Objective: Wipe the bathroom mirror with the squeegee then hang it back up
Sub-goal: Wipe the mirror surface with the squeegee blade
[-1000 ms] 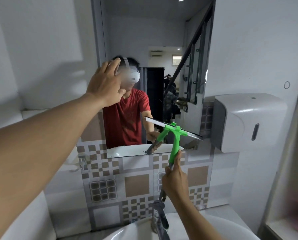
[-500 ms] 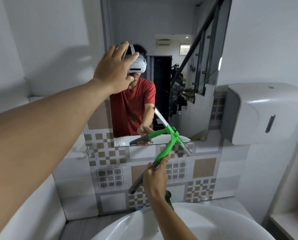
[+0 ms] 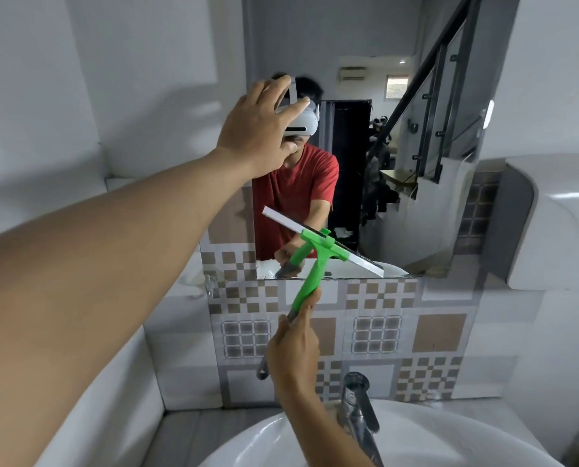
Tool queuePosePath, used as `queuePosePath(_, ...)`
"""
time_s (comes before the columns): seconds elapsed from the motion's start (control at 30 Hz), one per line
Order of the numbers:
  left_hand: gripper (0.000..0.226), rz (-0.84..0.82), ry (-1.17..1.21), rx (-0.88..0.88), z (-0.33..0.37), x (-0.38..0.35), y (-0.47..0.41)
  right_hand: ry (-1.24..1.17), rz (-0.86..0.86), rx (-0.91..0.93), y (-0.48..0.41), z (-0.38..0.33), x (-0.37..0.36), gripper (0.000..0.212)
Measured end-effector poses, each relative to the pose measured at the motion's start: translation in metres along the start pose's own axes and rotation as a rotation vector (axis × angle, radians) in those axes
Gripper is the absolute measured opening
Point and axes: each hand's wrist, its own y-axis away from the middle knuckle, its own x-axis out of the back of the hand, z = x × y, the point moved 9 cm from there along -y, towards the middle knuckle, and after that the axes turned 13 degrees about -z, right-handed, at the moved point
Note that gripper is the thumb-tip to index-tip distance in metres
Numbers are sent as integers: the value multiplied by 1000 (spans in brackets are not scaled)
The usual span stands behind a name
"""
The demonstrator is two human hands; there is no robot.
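Observation:
The bathroom mirror [image 3: 412, 136] hangs on the wall ahead, above patterned tiles. A green squeegee [image 3: 315, 261] with a silver blade lies tilted against the mirror's lower part, blade running from upper left to lower right. My right hand [image 3: 293, 348] grips its grey-ended handle below the mirror's bottom edge. My left hand [image 3: 259, 129] is raised with fingers spread, palm flat against the mirror's left side, holding nothing. The mirror shows a person in a red shirt.
A white basin [image 3: 426, 436] with a chrome tap [image 3: 360, 406] sits directly below. A white paper dispenser [image 3: 557, 220] juts from the wall at right. A small hook [image 3: 210, 284] sticks out of the tiles left of the mirror. White wall panels fill the left.
The squeegee blade has swung from a steep tilt back to a shallower slant and shifted left along the mirror's bottom. The view has tipped down, showing the tap again. My left hand stays on the mirror.

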Motion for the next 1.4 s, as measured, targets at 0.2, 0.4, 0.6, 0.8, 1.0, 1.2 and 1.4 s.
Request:
queuePosePath(0.2,67,-1,1,8,-1,-5,-2,348,-14,-63,16,13,17,98)
queuePosePath(0.4,73,-9,8,20,-3,-9,-3,493,-54,-121,32,34,26,99)
queuePosePath(0.6,69,-43,22,45,1,-9,1,556,-86,-183,40,44,30,103)
queuePosePath(0.8,69,-46,43,52,2,-8,0,602,-98,-189,48,33,38,100)
queuePosePath(1.0,48,-15,89,51,4,-1,0,624,-158,-219,60,29,48,96)
queuePosePath(1.2,57,-110,29,58,14,2,7,625,-214,-145,76,7,73,90)
queuePosePath(1.4,62,-110,171,42,55,24,50,630,-207,-141,95,-10,129,43)
